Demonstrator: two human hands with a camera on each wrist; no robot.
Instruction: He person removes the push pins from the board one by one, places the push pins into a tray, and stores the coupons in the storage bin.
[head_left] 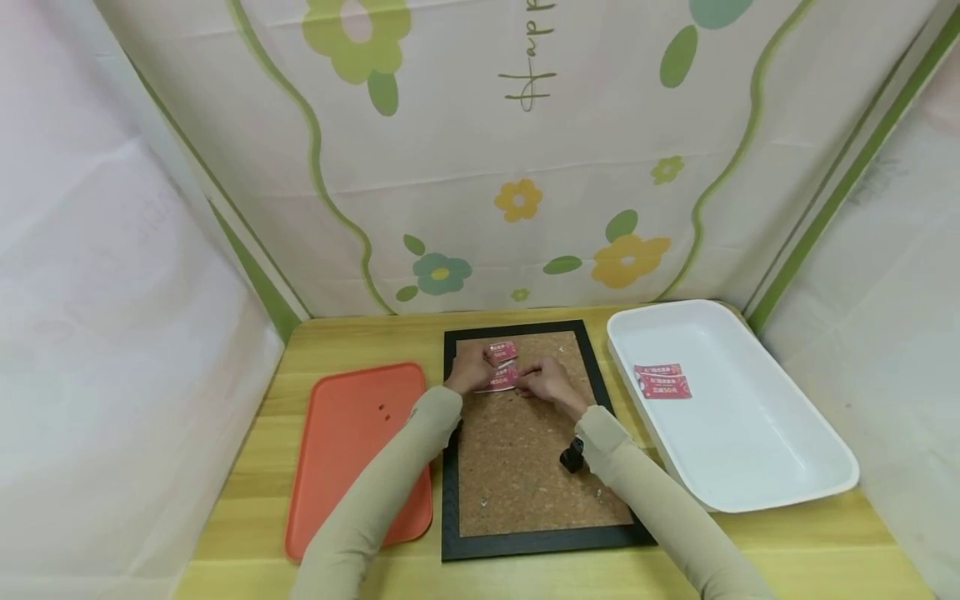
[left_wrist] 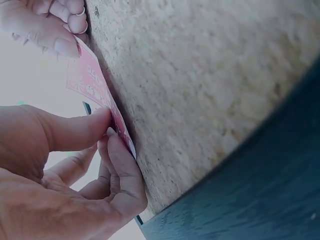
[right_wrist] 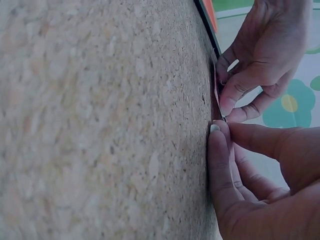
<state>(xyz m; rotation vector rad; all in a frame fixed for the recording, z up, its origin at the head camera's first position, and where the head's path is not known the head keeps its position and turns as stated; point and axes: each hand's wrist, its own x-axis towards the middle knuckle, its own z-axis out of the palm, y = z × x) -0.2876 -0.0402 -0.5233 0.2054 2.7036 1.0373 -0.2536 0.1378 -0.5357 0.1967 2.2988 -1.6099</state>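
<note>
A pink printed coupon is held at its two ends over the upper part of a black-framed cork board. My left hand pinches the left end between thumb and fingers. At the opposite end, my right hand grips the edge the same way. The left wrist view shows the coupon tilted slightly off the cork, with white print on it. Just above it on the board lies another pink coupon. In the right wrist view the coupon appears nearly edge-on, mostly hidden by fingers.
To the right stands a white tray with two overlapping pink coupons inside. An orange-red tray with small dark marks lies to the left, partly under my left sleeve. A patterned cloth hangs behind the wooden table.
</note>
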